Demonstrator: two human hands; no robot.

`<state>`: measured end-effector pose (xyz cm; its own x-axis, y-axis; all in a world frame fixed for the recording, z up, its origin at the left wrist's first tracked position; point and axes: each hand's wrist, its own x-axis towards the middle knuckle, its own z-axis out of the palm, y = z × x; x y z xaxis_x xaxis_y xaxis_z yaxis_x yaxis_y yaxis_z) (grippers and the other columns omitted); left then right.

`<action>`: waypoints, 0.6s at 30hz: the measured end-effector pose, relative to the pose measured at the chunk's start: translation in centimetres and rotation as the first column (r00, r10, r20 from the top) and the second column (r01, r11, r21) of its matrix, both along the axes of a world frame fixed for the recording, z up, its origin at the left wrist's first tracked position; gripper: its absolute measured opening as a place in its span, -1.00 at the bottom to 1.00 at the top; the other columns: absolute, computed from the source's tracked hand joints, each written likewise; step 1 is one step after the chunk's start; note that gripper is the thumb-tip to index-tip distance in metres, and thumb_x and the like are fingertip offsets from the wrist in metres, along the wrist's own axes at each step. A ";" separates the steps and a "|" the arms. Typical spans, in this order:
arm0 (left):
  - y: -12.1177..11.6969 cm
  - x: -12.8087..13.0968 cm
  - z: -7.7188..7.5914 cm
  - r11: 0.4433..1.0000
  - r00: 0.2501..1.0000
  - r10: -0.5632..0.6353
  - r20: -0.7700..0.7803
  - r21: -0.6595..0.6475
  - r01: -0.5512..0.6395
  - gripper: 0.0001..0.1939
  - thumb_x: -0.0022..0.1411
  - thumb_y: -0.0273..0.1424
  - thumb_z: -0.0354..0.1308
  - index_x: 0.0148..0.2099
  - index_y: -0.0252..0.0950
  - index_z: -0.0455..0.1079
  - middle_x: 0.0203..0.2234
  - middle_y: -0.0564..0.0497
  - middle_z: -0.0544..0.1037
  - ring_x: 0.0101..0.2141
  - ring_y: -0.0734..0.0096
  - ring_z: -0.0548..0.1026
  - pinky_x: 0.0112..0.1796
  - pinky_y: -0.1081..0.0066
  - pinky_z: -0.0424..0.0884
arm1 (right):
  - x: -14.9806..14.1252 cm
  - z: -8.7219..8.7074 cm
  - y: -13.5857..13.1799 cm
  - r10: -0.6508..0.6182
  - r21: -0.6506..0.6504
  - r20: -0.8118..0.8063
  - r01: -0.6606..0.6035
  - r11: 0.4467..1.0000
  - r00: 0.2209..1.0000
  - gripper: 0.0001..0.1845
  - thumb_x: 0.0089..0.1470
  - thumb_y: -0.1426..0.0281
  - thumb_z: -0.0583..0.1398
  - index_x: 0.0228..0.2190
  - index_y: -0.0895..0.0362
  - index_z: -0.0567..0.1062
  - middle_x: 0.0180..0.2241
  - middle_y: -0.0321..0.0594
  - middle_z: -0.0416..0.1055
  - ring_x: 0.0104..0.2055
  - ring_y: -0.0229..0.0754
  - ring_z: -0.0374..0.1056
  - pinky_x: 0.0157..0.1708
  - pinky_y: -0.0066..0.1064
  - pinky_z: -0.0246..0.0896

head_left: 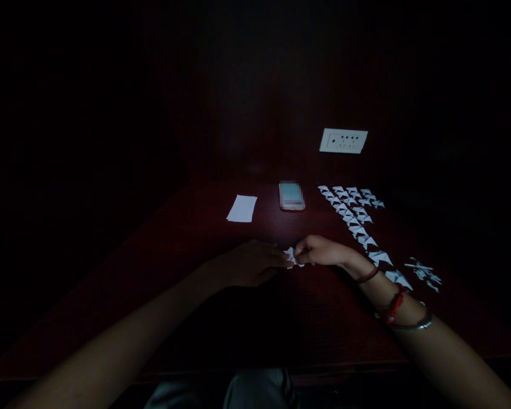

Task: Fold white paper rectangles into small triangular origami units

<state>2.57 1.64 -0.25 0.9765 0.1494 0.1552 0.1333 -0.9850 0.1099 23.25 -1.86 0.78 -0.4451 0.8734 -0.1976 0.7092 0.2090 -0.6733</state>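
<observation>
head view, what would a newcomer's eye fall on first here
Rows of folded white paper pieces on the right of the dark red table would likely catch the eye first. Above them, a white rectangular socket plate stands out against the dark. Near the middle, the left hand and right hand touch a small folded white paper.

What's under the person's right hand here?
White paper on the dark red table; its edges show beside the right hand, and the left hand overlaps it too. What the hands cover, including the paper's full outline, can't be seen.
</observation>
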 end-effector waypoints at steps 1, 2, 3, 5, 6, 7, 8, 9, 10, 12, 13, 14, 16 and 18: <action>0.0 0.0 0.0 1.000 1.000 0.001 0.006 0.006 -0.001 -0.59 0.14 -0.48 -0.05 0.05 -0.12 0.13 0.00 0.09 0.24 -0.02 0.42 0.20 0.02 0.32 0.03 | 0.0 -0.1 0.0 -0.018 -0.023 -0.010 0.018 1.000 1.000 -0.83 -0.20 0.48 0.08 -0.52 0.26 0.45 -0.64 -0.32 0.27 -0.64 -0.41 0.09 -0.64 -0.56 -0.04; 0.0 0.0 -0.1 1.000 1.000 0.004 0.014 0.011 -0.005 -0.60 0.14 -0.49 -0.06 0.05 -0.12 0.14 -0.01 0.10 0.24 -0.02 0.42 0.20 0.02 0.33 0.03 | 0.0 -0.1 0.0 -0.037 -0.040 -0.022 0.036 0.999 0.999 -0.83 -0.20 0.48 0.08 -0.51 0.27 0.45 -0.64 -0.32 0.26 -0.64 -0.41 0.08 -0.65 -0.56 -0.05; 0.0 0.0 -0.1 1.000 1.000 0.014 0.020 0.016 -0.014 -0.61 0.14 -0.49 -0.07 0.04 -0.11 0.15 -0.01 0.10 0.25 -0.02 0.42 0.20 0.02 0.34 0.04 | 0.1 -0.2 0.0 -0.054 -0.046 -0.036 0.052 0.998 0.998 -0.83 -0.20 0.47 0.09 -0.50 0.27 0.45 -0.63 -0.32 0.26 -0.64 -0.41 0.09 -0.64 -0.56 -0.04; 0.0 0.0 -0.2 0.999 0.999 0.034 0.023 0.025 -0.035 -0.61 0.15 -0.49 -0.08 0.03 -0.11 0.16 -0.02 0.11 0.26 -0.02 0.40 0.20 0.01 0.34 0.06 | 0.2 -0.4 -0.1 -0.072 -0.014 -0.071 0.071 0.997 0.995 -0.84 -0.19 0.47 0.11 -0.48 0.27 0.44 -0.60 -0.32 0.27 -0.60 -0.41 0.11 -0.61 -0.57 -0.01; 0.0 0.0 -0.2 0.999 0.999 0.044 0.019 0.028 -0.044 -0.61 0.15 -0.49 -0.08 0.03 -0.10 0.16 -0.03 0.12 0.26 -0.02 0.39 0.20 0.00 0.33 0.06 | 0.3 -0.5 -0.2 -0.075 0.023 -0.086 0.078 0.997 0.993 -0.85 -0.20 0.47 0.12 -0.48 0.26 0.43 -0.59 -0.32 0.27 -0.57 -0.40 0.12 -0.59 -0.57 0.00; 0.1 0.0 -0.3 0.998 0.999 0.051 0.014 0.028 -0.052 -0.61 0.15 -0.49 -0.09 0.03 -0.09 0.15 -0.03 0.12 0.26 -0.02 0.39 0.20 0.00 0.32 0.06 | 0.3 -0.6 -0.3 -0.075 0.071 -0.097 0.082 0.994 0.992 -0.86 -0.20 0.47 0.14 -0.47 0.26 0.43 -0.57 -0.32 0.27 -0.55 -0.40 0.13 -0.56 -0.57 0.02; 0.0 0.0 -0.3 0.998 0.998 0.056 0.011 0.028 -0.056 -0.60 0.15 -0.50 -0.10 0.04 -0.09 0.15 -0.02 0.12 0.25 -0.02 0.38 0.20 0.00 0.32 0.06 | 0.4 -0.7 -0.4 -0.071 0.118 -0.100 0.082 0.990 0.992 -0.86 -0.20 0.47 0.15 -0.47 0.25 0.42 -0.56 -0.32 0.27 -0.53 -0.39 0.13 -0.54 -0.57 0.03; 0.0 0.0 -0.3 0.998 0.998 0.056 0.009 0.026 -0.056 -0.60 0.15 -0.50 -0.10 0.04 -0.09 0.14 -0.02 0.12 0.25 -0.02 0.39 0.20 0.00 0.31 0.05 | 0.5 -0.7 -0.5 -0.063 0.158 -0.097 0.078 0.984 0.993 -0.86 -0.19 0.47 0.16 -0.46 0.25 0.42 -0.55 -0.33 0.26 -0.52 -0.39 0.14 -0.52 -0.56 0.04; 0.0 0.0 -0.3 0.998 0.999 0.053 0.010 0.023 -0.054 -0.59 0.15 -0.51 -0.10 0.04 -0.08 0.14 -0.02 0.13 0.25 -0.02 0.39 0.19 0.01 0.32 0.05 | 0.6 -0.7 -0.7 -0.050 0.193 -0.087 0.066 0.979 0.995 -0.87 -0.18 0.48 0.16 -0.46 0.24 0.42 -0.54 -0.33 0.26 -0.51 -0.38 0.14 -0.51 -0.56 0.05; 0.0 0.0 -0.3 0.999 0.999 0.049 0.013 0.018 -0.049 -0.57 0.13 -0.53 -0.09 0.05 -0.08 0.13 -0.02 0.13 0.25 -0.02 0.40 0.18 0.01 0.33 0.04 | 0.8 -0.6 -1.0 -0.003 0.272 -0.064 0.020 0.962 0.998 -0.90 -0.14 0.49 0.14 -0.45 0.22 0.43 -0.52 -0.30 0.27 -0.48 -0.37 0.17 -0.49 -0.54 0.07; 0.0 -0.1 -0.2 0.999 0.999 0.048 0.012 0.014 -0.048 -0.55 0.12 -0.54 -0.08 0.05 -0.08 0.12 -0.02 0.13 0.25 -0.01 0.40 0.18 0.01 0.34 0.03 | 0.8 -0.5 -1.1 0.034 0.319 -0.047 -0.017 0.948 0.998 -0.89 -0.11 0.50 0.12 -0.45 0.21 0.44 -0.49 -0.28 0.28 -0.46 -0.35 0.18 -0.46 -0.53 0.09; 0.1 -0.1 -0.2 0.999 0.999 0.049 0.008 0.009 -0.049 -0.55 0.11 -0.54 -0.08 0.05 -0.08 0.12 -0.02 0.14 0.25 -0.01 0.40 0.18 0.01 0.34 0.04 | 0.9 -0.3 -1.3 0.074 0.371 -0.023 -0.061 0.927 0.997 -0.87 -0.08 0.50 0.11 -0.44 0.20 0.45 -0.46 -0.25 0.29 -0.43 -0.34 0.20 -0.43 -0.52 0.10; 0.4 -0.4 0.0 0.998 0.998 0.061 -0.005 -0.005 -0.061 -0.54 0.11 -0.55 -0.09 0.05 -0.06 0.12 -0.01 0.15 0.23 0.00 0.40 0.17 -0.01 0.33 0.07 | 0.9 0.0 -1.6 0.156 0.457 0.056 -0.165 0.874 0.986 -0.82 -0.04 0.50 0.08 -0.39 0.16 0.47 -0.40 -0.22 0.30 -0.37 -0.32 0.22 -0.36 -0.50 0.12; 0.8 -0.7 0.1 0.998 0.998 0.059 -0.020 -0.027 -0.059 -0.54 0.11 -0.56 -0.09 0.04 -0.05 0.13 0.01 0.16 0.21 0.00 0.41 0.17 -0.03 0.34 0.10 | 0.7 0.3 -2.0 0.209 0.486 0.156 -0.259 0.835 0.965 -0.77 -0.02 0.52 0.05 -0.33 0.13 0.46 -0.34 -0.22 0.31 -0.31 -0.31 0.23 -0.30 -0.49 0.12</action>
<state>1.88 2.45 -0.12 0.9686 0.2109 0.1317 0.1935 -0.9720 0.1335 24.00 -3.82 1.06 -0.6502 0.7370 0.1848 0.6499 0.6654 -0.3672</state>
